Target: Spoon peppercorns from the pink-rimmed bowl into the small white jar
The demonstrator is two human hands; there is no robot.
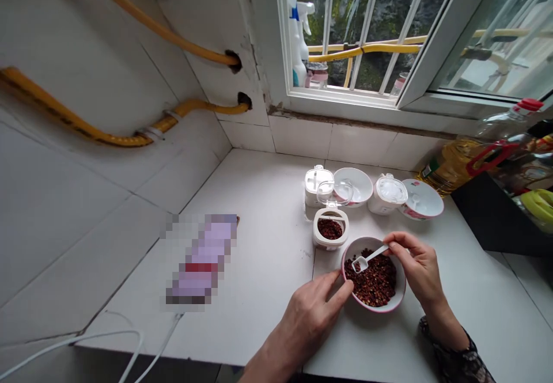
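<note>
A white bowl (401, 296) with a pink rim holds reddish-brown dried peppercorns (375, 282). My left hand (309, 314) steadies its left side, thumb at the rim and fingers against the outer wall. Pinched by the handle in my right hand (417, 268) is a small white spoon (360, 264), its scoop over the peppercorns with a few in it. Just behind the bowl stands a white seasoning jar (330, 243), its clear lid (334, 193) flipped up, partly filled with similar peppercorns.
Two closed white jars (318, 198) (387, 201) and two white bowls (363, 187) (425, 204) line the wall. An oil bottle (458, 158) and a black rack (486, 210) stand right. A pixelated phone-like object (207, 256) lies left, beside a white cable (159, 351).
</note>
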